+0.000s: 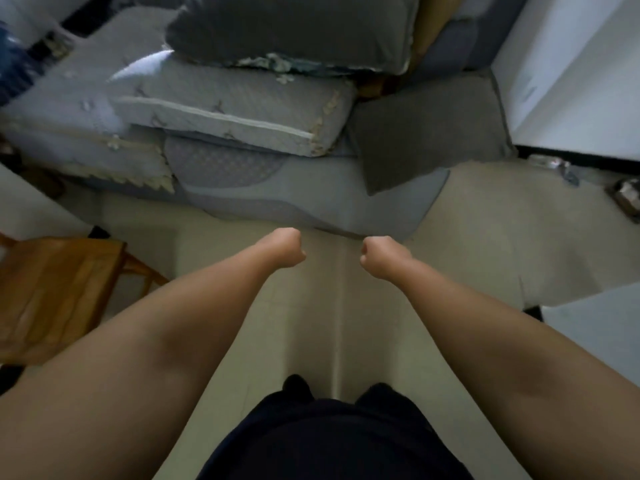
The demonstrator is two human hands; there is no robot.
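Standing view, looking straight down. Dark clothing (329, 445) at the bottom edge, pale tiled floor (346, 323) ahead of it.

Both bare arms are stretched forward over the floor. Left hand (287, 247) and right hand (379, 254) are each curled into a fist, knuckles forward, with nothing held. They are level with each other and apart, with a strip of floor showing between them.

The grey quilted cover (311, 202) hangs off the sofa front and spreads onto the floor. Its lower hem lies just beyond both fists and runs across the gap between them. The right fist sits nearest the hem; no contact shows.

Room to move:
- Open floor lies under and between the arms.
- A wooden chair (59, 289) stands left, beside the left forearm.
- A white panel (595, 327) closes the near right.
- A stretch of floor opens right of the cover, toward the black baseboard (571, 157), with small blurred items along it.

Farther back, a dark grey cushion (426, 140) leans at the cover's right end, one corner overhanging the cover. A light cushion (235, 116) with frayed trim lies left of it. A large charcoal cushion (287, 29) is stacked on top of that one. A white wall (571, 81) bounds the far right.
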